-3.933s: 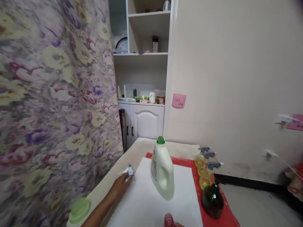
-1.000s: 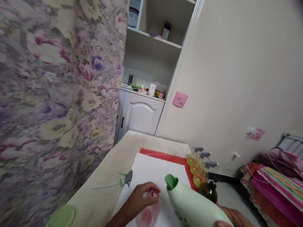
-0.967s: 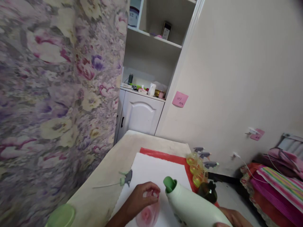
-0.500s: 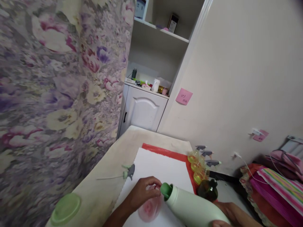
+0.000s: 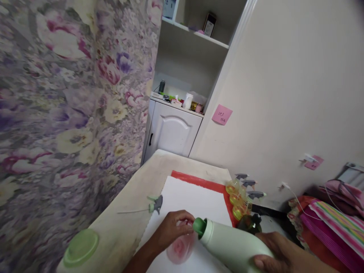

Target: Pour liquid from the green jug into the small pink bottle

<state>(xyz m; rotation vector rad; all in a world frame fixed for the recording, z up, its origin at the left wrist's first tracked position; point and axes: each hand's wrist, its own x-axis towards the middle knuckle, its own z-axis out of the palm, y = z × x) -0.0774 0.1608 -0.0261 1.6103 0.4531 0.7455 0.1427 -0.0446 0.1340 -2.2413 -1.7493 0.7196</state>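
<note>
My right hand (image 5: 280, 254) grips a pale green jug (image 5: 233, 246) tipped over to the left, its green spout (image 5: 199, 225) resting over the mouth of a small pink see-through bottle (image 5: 180, 246). My left hand (image 5: 172, 229) holds that pink bottle by its neck on a white sheet (image 5: 190, 199). A loose grey and green spray head (image 5: 155, 204) with its long tube lies on the table to the left of the sheet.
Three yellow spray bottles (image 5: 237, 197) and a dark green bottle (image 5: 251, 223) stand on a red mat (image 5: 204, 182) at the right. A green lid (image 5: 81, 248) lies near the table's left corner. A floral curtain (image 5: 68, 113) hangs at left; a white cupboard (image 5: 172, 129) stands behind.
Earlier the jug stood upright and my left hand set down the spray head. Since then my right hand tipped the jug, bringing its spout down to the pink bottle's mouth held by my left hand.
</note>
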